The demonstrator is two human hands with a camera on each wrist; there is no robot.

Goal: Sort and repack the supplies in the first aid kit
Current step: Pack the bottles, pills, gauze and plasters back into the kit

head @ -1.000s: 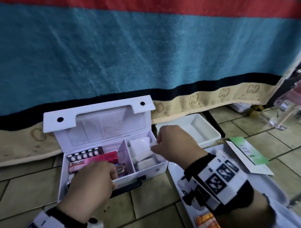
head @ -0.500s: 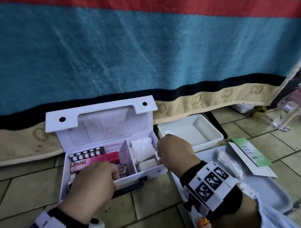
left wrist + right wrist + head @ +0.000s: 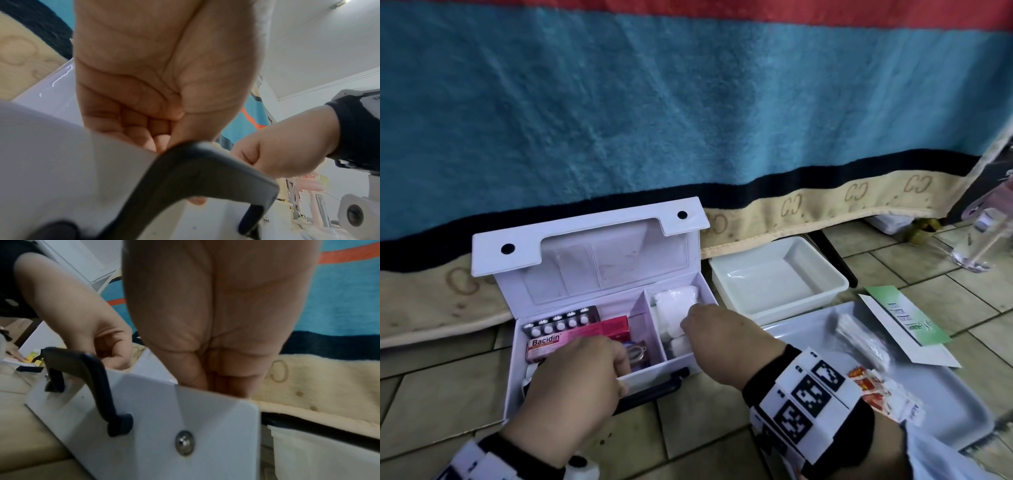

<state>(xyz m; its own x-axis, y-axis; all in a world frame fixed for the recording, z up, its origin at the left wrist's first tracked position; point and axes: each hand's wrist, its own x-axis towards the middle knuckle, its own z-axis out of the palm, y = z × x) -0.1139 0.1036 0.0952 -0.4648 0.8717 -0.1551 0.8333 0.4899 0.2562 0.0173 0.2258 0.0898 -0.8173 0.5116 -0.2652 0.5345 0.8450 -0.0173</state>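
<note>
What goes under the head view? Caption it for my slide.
Left hand grips the open first aid kit's front wall; right hand reaches into its gauze compartment.

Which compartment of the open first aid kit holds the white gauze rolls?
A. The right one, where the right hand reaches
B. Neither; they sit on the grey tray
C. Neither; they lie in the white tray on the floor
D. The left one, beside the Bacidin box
A: the white gauze rolls lie right of the divider in the first aid kit, under the right hand; the Bacidin box is in the left compartment.
</note>
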